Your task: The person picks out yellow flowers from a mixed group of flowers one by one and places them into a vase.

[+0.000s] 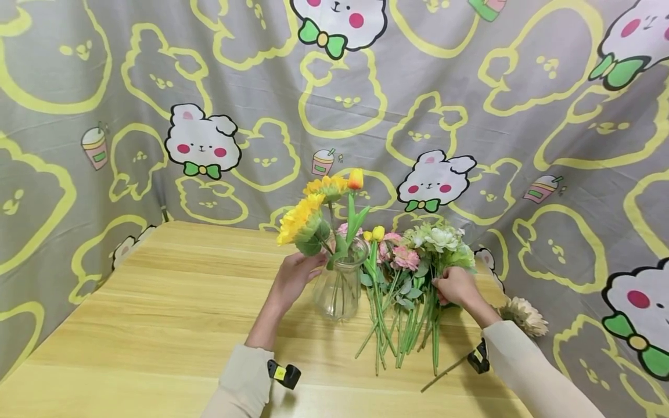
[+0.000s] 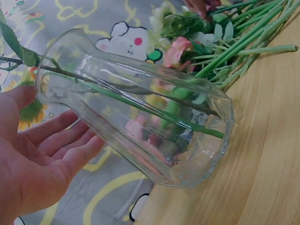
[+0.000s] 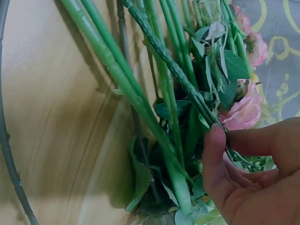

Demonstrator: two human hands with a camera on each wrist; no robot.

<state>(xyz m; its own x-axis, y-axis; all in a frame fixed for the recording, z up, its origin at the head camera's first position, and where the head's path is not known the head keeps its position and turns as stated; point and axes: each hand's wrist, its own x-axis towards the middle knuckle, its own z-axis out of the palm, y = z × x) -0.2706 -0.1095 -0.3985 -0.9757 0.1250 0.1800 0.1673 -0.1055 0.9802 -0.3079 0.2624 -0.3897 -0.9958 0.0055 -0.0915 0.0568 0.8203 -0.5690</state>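
A clear glass vase (image 1: 335, 299) stands upright on the table, holding yellow sunflowers (image 1: 300, 219) and an orange tulip (image 1: 355, 179). Beside its neck is my left hand (image 1: 295, 280); in the left wrist view its fingers (image 2: 70, 136) are loosely extended along the glass, palm facing the vase. To the right of the vase, my right hand (image 1: 457, 285) pinches a dark green flower stem (image 3: 164, 54) between thumb and index finger. White-green flowers (image 1: 441, 239) rise just above that hand. Pink flowers (image 1: 405, 258) and yellow tulips (image 1: 375, 234) lie between the vase and the right hand.
Loose green stems (image 1: 405, 334) point toward the front of the wooden table (image 1: 157, 325). A beige flower (image 1: 524, 316) lies by the right forearm, its stem running under the wrist. A patterned curtain (image 1: 251, 104) hangs behind and at the sides.
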